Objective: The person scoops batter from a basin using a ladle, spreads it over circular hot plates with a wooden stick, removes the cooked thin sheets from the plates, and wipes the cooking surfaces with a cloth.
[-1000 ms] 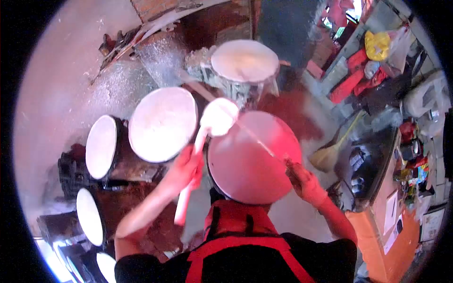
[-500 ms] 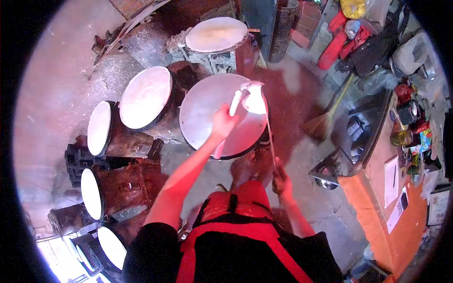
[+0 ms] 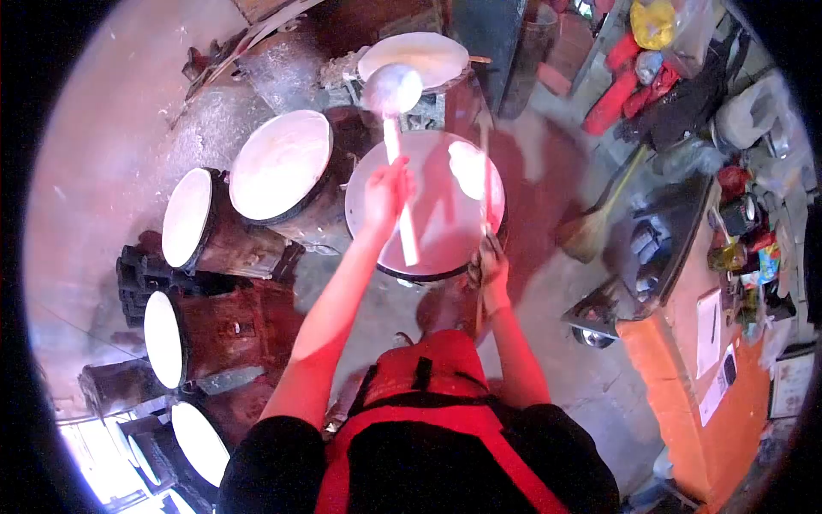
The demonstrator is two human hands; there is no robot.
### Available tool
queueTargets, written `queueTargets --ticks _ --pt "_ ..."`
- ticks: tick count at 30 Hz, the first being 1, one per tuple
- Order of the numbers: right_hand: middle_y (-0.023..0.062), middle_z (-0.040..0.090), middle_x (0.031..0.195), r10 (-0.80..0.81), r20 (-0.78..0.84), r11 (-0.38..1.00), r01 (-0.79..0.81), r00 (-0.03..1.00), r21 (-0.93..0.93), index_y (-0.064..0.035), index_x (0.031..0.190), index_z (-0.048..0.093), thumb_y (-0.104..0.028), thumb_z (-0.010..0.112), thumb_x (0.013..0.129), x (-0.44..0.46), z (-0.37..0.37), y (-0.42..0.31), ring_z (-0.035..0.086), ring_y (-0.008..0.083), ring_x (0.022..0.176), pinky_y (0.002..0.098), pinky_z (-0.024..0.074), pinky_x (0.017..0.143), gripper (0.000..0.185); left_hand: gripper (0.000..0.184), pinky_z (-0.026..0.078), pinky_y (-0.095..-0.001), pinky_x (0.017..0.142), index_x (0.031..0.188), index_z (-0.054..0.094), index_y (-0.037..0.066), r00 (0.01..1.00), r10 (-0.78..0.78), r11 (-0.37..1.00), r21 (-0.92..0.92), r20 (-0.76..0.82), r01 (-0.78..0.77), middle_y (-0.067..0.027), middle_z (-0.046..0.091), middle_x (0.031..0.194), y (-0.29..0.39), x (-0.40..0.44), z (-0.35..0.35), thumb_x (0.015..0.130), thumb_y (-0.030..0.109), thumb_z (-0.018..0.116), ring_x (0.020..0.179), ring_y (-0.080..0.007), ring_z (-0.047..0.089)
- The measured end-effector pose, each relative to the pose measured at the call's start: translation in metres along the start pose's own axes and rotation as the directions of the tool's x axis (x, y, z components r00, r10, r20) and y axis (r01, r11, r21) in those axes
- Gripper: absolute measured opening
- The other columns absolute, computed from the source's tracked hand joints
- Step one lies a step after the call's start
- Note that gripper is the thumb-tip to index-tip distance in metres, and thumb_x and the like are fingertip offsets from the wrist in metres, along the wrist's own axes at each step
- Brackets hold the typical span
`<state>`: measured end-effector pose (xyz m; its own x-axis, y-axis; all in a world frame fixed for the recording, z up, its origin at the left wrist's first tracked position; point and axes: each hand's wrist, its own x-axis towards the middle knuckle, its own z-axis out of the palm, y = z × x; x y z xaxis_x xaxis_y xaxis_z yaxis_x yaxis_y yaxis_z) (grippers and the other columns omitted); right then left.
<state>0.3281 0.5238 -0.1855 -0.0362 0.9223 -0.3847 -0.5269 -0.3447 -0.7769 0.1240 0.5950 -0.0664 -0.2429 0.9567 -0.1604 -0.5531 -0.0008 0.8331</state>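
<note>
My left hand (image 3: 390, 193) is closed round the pale handle of a ladle (image 3: 393, 89), whose round head is raised beyond the near edge of the far drum. Closed on a long thin stick (image 3: 487, 184), my right hand (image 3: 490, 267) is at the near right rim of the central round-topped drum (image 3: 368, 223). A glossy white mass (image 3: 467, 170) shows at the drum's right side, beside the stick; whether it lies on the top or hangs on the stick I cannot tell.
Several white-topped drums, one of them large (image 3: 281, 165), line the left. Another round top (image 3: 413, 58) is at the back. On the right are a broom (image 3: 591, 231), a dark tray (image 3: 655, 248), an orange-covered table (image 3: 676, 368) with papers, and bags.
My left hand has swung the ladle from over the drum's right side up and to the left. My right hand has moved up and slightly left with the stick, now more upright.
</note>
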Motion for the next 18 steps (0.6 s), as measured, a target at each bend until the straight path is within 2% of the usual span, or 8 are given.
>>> queueTargets --ticks 1,2,5,6,7,9,12,18 --pt "-0.0060 0.043 0.068 -0.046 -0.013 0.999 0.046 0.999 0.013 -0.0168 0.137 0.039 -0.014 0.049 0.092 -0.014 -0.002 0.004 0.038 0.0040 0.052 0.0194 0.0322 0.043 0.047 0.022 0.039 -0.0197 0.049 0.101 0.055 0.001 0.995 -0.093 0.995 -0.017 0.043 0.094 -0.0015 0.053 0.070 0.011 -0.014 -0.018 0.092 0.021 0.055 0.053 -0.0072 0.047" --pt "-0.0065 0.041 0.061 -0.104 -0.050 0.994 0.102 0.993 -0.038 -0.0268 0.132 0.045 -0.030 0.054 0.091 -0.024 -0.006 0.017 0.034 0.0049 0.040 0.0205 0.0259 0.036 0.042 0.024 0.038 -0.0194 0.047 0.107 0.054 0.004 0.993 -0.107 0.993 0.041 -0.053 0.109 -0.0005 0.053 0.071 0.019 -0.035 -0.032 0.092 0.022 0.054 0.052 -0.0069 0.046" --pt "-0.0068 0.038 0.059 -0.023 -0.167 0.996 0.009 0.986 -0.085 -0.0268 0.130 0.047 -0.032 0.054 0.091 -0.008 -0.007 0.075 0.034 0.0050 0.040 0.0205 0.0258 0.036 0.040 0.031 0.035 -0.0188 0.044 0.122 0.051 0.012 0.959 -0.155 0.970 0.148 -0.238 0.194 0.0040 0.051 0.074 0.036 -0.106 -0.062 0.093 0.022 0.053 0.051 -0.0045 0.042" --pt "-0.0065 0.037 0.057 -0.216 -0.051 0.976 0.213 0.975 -0.056 -0.0261 0.129 0.049 -0.033 0.056 0.090 -0.002 0.011 0.074 0.035 0.0063 0.041 0.0223 0.0265 0.035 0.040 0.030 0.033 -0.0184 0.043 0.121 0.053 0.011 0.969 -0.119 0.957 0.237 -0.217 0.170 0.0055 0.049 0.072 0.033 -0.125 -0.075 0.093 0.022 0.053 0.051 -0.0033 0.040" --pt "-0.0063 0.037 0.057 -0.142 -0.054 0.990 0.141 0.988 -0.024 -0.0267 0.128 0.049 -0.033 0.056 0.090 0.010 0.024 0.074 0.036 0.0068 0.042 0.0230 0.0273 0.035 0.040 0.029 0.031 -0.0181 0.041 0.119 0.056 0.011 0.978 -0.085 0.935 0.325 -0.191 0.144 0.0071 0.047 0.070 0.029 -0.142 -0.089 0.092 0.021 0.054 0.051 -0.0021 0.037" --pt "-0.0058 0.038 0.057 -0.047 -0.087 0.999 0.046 0.995 -0.016 -0.0279 0.127 0.051 -0.034 0.057 0.089 0.030 0.054 0.068 0.037 0.0079 0.042 0.0245 0.0291 0.034 0.038 0.020 0.026 -0.0174 0.041 0.107 0.064 0.010 0.976 -0.141 0.848 0.489 -0.165 0.205 0.0086 0.044 0.065 0.012 -0.170 -0.132 0.091 0.020 0.056 0.050 -0.0003 0.033" --pt "-0.0046 0.040 0.058 -0.062 -0.182 0.982 0.028 0.981 -0.188 -0.0300 0.124 0.053 -0.035 0.056 0.089 0.043 0.103 0.052 0.040 0.0099 0.042 0.0274 0.0333 0.035 0.035 0.013 0.022 -0.0180 0.040 0.085 0.064 0.009 0.955 -0.046 0.870 0.459 -0.292 0.182 0.0090 0.041 0.061 0.009 -0.212 -0.147 0.091 0.019 0.057 0.048 -0.0005 0.030" --pt "-0.0043 0.044 0.062 0.169 0.131 0.929 -0.114 0.977 -0.352 -0.0157 0.122 0.053 -0.028 0.056 0.090 0.006 0.075 0.006 0.040 0.0083 0.044 0.0231 0.0325 0.039 0.035 0.029 0.024 -0.0198 0.039 0.065 0.047 0.011 0.883 -0.079 0.905 0.338 -0.463 0.258 0.0068 0.039 0.057 -0.022 -0.257 -0.244 0.091 0.021 0.056 0.044 -0.0025 0.031"
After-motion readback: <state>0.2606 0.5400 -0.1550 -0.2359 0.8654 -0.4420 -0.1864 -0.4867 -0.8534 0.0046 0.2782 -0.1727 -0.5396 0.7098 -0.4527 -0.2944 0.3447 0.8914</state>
